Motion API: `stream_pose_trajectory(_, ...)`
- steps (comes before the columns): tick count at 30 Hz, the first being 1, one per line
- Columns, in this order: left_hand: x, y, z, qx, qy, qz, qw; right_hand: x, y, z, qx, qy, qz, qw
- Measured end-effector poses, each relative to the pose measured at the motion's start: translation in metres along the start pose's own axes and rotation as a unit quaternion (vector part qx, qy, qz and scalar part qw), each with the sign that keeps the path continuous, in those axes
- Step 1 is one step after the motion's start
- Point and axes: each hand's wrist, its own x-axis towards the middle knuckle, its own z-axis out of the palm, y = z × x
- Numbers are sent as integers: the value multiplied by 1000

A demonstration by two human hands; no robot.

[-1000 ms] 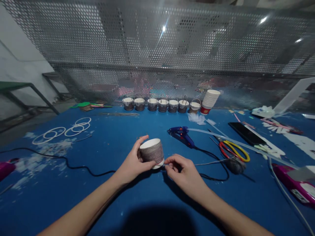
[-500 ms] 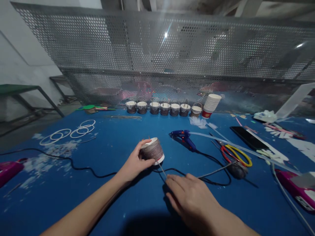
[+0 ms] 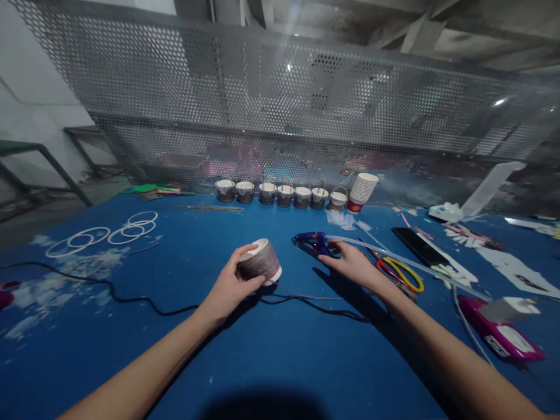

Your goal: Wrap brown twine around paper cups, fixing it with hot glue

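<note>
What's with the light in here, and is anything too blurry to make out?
Head view: a dark shadow lies on the blue table beside the right forearm; head view: bright glare spots show at the perforated screen, and shapes behind it are too indistinct to identify.

We have a black phone (image 3: 419, 245) at right, a magenta device (image 3: 493, 331) nearer, and a perforated screen (image 3: 271, 96) along the far side.

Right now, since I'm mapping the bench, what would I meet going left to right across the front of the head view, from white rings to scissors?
White rings → wrapped cup → glue gun → scissors.
</note>
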Motion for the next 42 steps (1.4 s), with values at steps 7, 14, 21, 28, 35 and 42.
stream_pose_trajectory(7,-2,2,0,-16,-9,5,1000,37,-11,26,120,-33,23,992)
stream_pose_trajectory(14,1,-4,-1,-25,31,5,999,-17,-32,24,176,-8,4,984)
stream_pose_trajectory(21,3,-8,-3,18,61,15,998,-68,-43,37,163,13,-142,976)
stream_pose_trajectory(28,3,-8,0,27,62,9,998,-76,-43,45,140,19,-189,972)
stream_pose_trajectory(35,2,-3,3,33,57,1,998,-75,-40,58,118,57,-217,967)
stream_pose_trajectory(42,0,-2,3,32,56,-6,998,-76,-28,70,73,85,-293,950)
